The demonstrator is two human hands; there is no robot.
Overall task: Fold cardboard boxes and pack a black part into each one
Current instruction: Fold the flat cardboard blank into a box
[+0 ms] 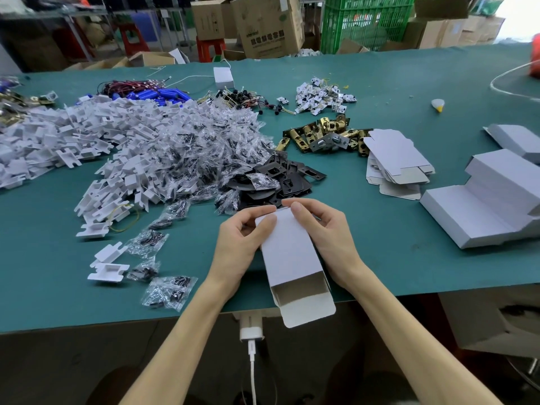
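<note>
Green table (380, 258) edge under white box (289, 258), its far end in left hand (242, 241) and right hand (324, 229).

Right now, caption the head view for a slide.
Left hand and right hand grip the box, black parts just beyond.

both hands (244, 232) (324, 226) gripping white box (289, 258)

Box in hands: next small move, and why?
Probably press the far-end flap shut. The left hand and right hand both pinch the white box at its far end, where the closure looks unfinished; its near end gapes open with the tuck flap out, ready for one of the black parts just beyond.
</note>
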